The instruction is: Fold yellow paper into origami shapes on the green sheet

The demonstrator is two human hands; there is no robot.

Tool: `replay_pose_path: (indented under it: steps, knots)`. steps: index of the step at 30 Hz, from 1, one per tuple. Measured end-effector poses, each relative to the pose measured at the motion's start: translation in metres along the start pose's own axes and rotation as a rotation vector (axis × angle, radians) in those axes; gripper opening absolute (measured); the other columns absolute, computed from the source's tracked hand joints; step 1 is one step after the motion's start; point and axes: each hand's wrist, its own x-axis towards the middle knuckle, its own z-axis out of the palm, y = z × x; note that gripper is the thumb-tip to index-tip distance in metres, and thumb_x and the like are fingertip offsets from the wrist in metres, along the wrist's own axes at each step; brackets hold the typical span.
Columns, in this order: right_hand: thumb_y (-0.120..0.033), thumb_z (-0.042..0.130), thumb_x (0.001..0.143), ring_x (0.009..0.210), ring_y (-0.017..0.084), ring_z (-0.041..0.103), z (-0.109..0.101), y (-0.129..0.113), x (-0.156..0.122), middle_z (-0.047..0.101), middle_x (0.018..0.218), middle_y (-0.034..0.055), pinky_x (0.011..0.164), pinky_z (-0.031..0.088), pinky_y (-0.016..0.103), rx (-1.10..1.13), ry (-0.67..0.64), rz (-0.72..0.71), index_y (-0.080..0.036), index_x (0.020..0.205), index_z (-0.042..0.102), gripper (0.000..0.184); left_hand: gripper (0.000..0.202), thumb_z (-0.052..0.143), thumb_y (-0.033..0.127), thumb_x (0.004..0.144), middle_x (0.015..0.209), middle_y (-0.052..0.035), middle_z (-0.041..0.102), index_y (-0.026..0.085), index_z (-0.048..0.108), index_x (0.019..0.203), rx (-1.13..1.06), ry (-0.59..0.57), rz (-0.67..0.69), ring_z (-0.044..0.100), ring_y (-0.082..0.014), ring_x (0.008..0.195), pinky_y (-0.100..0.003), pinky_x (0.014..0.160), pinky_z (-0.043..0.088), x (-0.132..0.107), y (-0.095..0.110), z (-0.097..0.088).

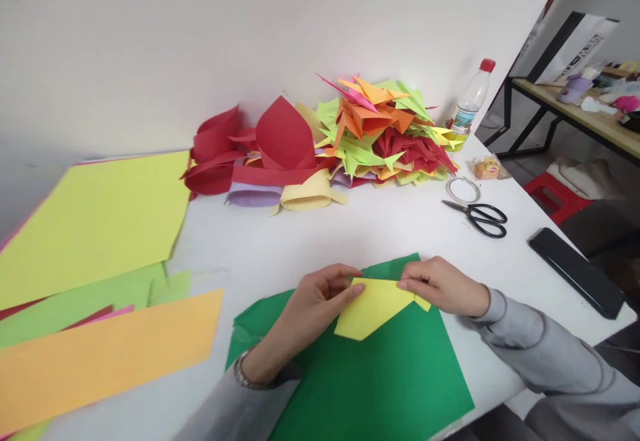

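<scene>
A folded piece of yellow paper (375, 309) is held up over a large green sheet (380, 374) on the white table. My left hand (320, 301) pinches its upper left corner between thumb and fingers. At its upper right edge, my right hand (440, 284) is closed on the paper, with the thumb on the near side. A small folded flap sticks out below the right thumb. Some of the right fingertips are hidden behind the paper.
Large coloured sheets (105, 221) and an orange strip (115, 354) lie at the left. Folded paper shapes (375, 128) are heaped against the wall. Scissors (477, 218), a tape roll (463, 190), a bottle (470, 101) and a black phone (575, 271) are at the right.
</scene>
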Motion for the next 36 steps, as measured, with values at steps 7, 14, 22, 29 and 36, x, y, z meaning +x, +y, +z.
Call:
replay_pose_path:
  steps: [7, 14, 22, 29, 36]
  knots:
    - [-0.038, 0.034, 0.101, 0.050, 0.009, 0.046, 0.018, -0.006, -0.011, 0.060, 0.060, -0.0027, 0.049, 0.023, 0.024, -0.420, 0.075, -0.342, -0.019, 0.076, 0.058, 0.040, 0.013, 0.067, 0.030, 0.081, 0.079, -0.0040, 0.072, 0.019, 0.072, 0.083, 0.320, -0.194, 0.402, 0.065, -0.0155, 0.072, -0.024, 0.065, 0.050, -0.008, -0.003, 0.014]
    - [-0.031, 0.030, 0.100, 0.049, 0.009, 0.044, 0.021, -0.012, -0.012, 0.057, 0.059, -0.0020, 0.048, 0.022, 0.026, -0.561, 0.106, -0.471, -0.018, 0.076, 0.055, 0.037, 0.022, 0.057, 0.021, 0.088, 0.064, -0.0015, 0.067, 0.018, 0.069, 0.070, 0.365, -0.178, 0.559, 0.059, -0.0111, 0.060, -0.019, 0.054, 0.043, -0.008, -0.008, 0.020]
    - [-0.026, 0.030, 0.100, 0.047, 0.009, 0.037, 0.021, -0.013, -0.013, 0.053, 0.056, -0.0039, 0.047, 0.019, 0.027, -0.525, 0.123, -0.437, -0.018, 0.073, 0.053, 0.036, 0.020, 0.054, 0.020, 0.090, 0.068, -0.0026, 0.068, 0.017, 0.069, 0.077, 0.362, -0.152, 0.643, 0.062, -0.0109, 0.063, -0.018, 0.058, 0.046, -0.008, -0.010, 0.020]
    - [-0.027, 0.030, 0.100, 0.046, 0.009, 0.035, 0.020, -0.013, -0.012, 0.049, 0.053, -0.0048, 0.047, 0.018, 0.027, -0.493, 0.121, -0.441, -0.019, 0.069, 0.049, 0.038, 0.023, 0.047, 0.019, 0.093, 0.069, -0.0013, 0.063, 0.017, 0.064, 0.078, 0.445, -0.169, 0.662, 0.057, -0.0096, 0.060, -0.018, 0.056, 0.044, -0.010, -0.013, 0.019]
    - [-0.030, 0.035, 0.098, 0.049, 0.010, 0.046, 0.021, -0.010, -0.012, 0.060, 0.061, -0.0022, 0.048, 0.024, 0.026, -0.446, 0.093, -0.418, -0.018, 0.081, 0.056, 0.030, 0.020, 0.050, 0.017, 0.092, 0.072, -0.0028, 0.066, 0.017, 0.067, 0.082, 0.438, -0.135, 0.731, 0.060, -0.0108, 0.063, -0.019, 0.057, 0.045, -0.010, -0.011, 0.021]
